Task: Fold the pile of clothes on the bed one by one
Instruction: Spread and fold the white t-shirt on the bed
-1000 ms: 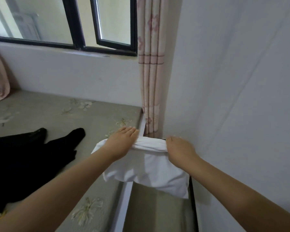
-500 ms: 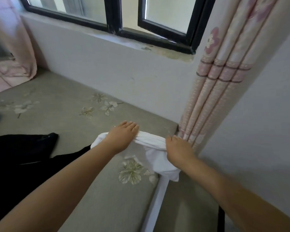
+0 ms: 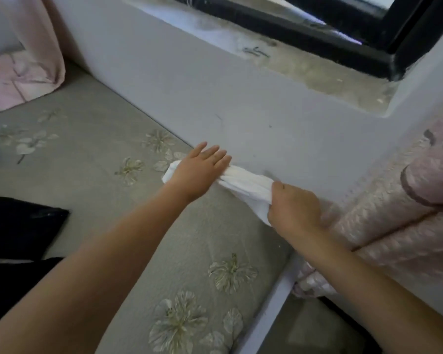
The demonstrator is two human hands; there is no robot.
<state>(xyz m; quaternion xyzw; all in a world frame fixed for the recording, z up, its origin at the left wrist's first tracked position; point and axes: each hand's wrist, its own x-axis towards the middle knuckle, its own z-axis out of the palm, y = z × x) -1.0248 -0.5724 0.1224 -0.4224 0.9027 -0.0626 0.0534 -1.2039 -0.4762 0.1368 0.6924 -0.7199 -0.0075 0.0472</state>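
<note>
Since the earlier frame, white garment (image 3: 243, 183) is bunched tighter and carried nearer the wall (image 3: 215, 98). Left hand (image 3: 197, 172): laid flat on its left end, fingers straight. Right hand (image 3: 293, 209): clenched round its right end. Bed (image 3: 92, 200): black clothing (image 3: 18, 226) at 9 o'clock.

No text, label, brand, number or sign can be read anywhere in this view
</note>
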